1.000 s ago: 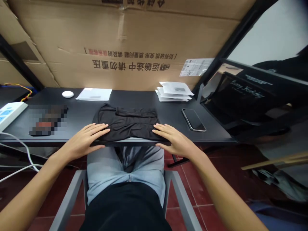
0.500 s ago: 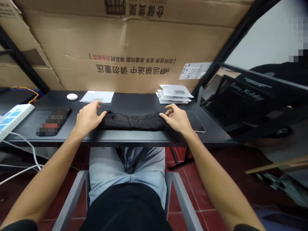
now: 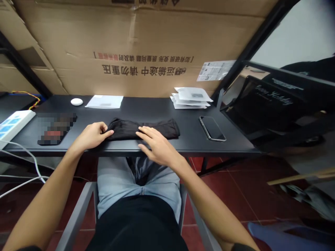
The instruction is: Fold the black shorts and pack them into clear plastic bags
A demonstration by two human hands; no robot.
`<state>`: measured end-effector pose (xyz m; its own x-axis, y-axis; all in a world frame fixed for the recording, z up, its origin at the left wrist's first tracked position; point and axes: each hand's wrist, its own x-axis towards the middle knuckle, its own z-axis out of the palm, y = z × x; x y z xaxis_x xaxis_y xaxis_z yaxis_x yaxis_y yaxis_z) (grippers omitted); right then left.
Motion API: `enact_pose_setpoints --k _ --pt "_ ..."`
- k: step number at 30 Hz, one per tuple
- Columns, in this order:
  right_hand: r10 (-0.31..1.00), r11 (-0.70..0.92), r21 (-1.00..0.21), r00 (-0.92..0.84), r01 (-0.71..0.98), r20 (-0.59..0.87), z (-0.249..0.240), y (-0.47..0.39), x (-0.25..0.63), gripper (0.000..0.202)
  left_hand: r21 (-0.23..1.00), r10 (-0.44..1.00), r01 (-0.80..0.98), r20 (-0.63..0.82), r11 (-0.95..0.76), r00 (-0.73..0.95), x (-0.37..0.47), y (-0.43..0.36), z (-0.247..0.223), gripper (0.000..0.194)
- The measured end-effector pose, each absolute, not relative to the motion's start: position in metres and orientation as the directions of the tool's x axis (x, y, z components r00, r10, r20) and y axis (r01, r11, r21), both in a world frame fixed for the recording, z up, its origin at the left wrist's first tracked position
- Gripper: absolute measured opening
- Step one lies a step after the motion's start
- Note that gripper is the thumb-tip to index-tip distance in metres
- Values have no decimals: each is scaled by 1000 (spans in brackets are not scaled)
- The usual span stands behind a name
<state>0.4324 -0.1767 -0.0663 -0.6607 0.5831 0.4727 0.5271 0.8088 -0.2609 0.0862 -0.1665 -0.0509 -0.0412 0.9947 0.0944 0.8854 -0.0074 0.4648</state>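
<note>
A black cloth (image 3: 125,129), folded into a long flat strip, lies along the front part of the black desk (image 3: 146,108). At its left end, my left hand (image 3: 94,135) pinches the cloth between thumb and curled fingers. My right hand (image 3: 156,143) reaches over the front edge of the cloth near its middle, fingers spread, fingertips on or just above the fabric. The cloth's right end is free of both hands.
A phone (image 3: 212,128) lies to the right, another dark phone (image 3: 58,129) to the left. Farther back are a white oval object (image 3: 76,101), a white packet (image 3: 104,101) and stacked white packets (image 3: 192,98). A power strip (image 3: 15,122) sits far left; cardboard (image 3: 146,38) stands behind.
My right hand has let go of the cloth's right end and moved left to its middle. The cloth lies flatter. My left hand has shifted slightly left and toward me.
</note>
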Motion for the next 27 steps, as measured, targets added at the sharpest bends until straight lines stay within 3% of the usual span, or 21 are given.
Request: enact_pose_setpoints --k 4,8,10,12,15,18,20,22,25,27 --pt "619 784 -219 -699 582 359 -76 -177 400 62 562 972 824 223 -67 -73 94 -167 -44 35" --pt "590 805 -179 -735 565 334 -81 -167 372 69 552 861 825 471 -119 -191 123 -162 -30 27" --pt "559 825 -164 -740 540 373 -80 -163 365 66 516 800 841 568 -164 -193 146 -158 -26 32" --pt "543 831 -160 -710 534 449 -79 -160 367 50 485 771 840 622 -244 -135 170 -155 -24 38" --pt "612 739 -240 -479 629 629 -77 -160 389 24 472 771 747 631 -468 85 194 -154 -27 54" --pt "622 641 -364 -178 676 763 -75 -161 421 22 510 737 587 632 -628 239 197 -156 -35 60" --pt "583 670 -387 -126 634 802 -73 -161 438 20 550 758 601 635 -580 151 189 -159 -41 44" --pt "552 726 -372 -168 578 817 -72 -158 448 20 571 811 711 585 -412 0 177 -162 -46 32" --pt "519 799 -323 -310 507 796 -72 -152 453 28 514 900 853 410 -94 -148 164 -166 -49 42" --pt "509 829 -300 -413 472 756 -74 -150 453 34 474 946 880 273 27 -175 161 -168 -49 55"
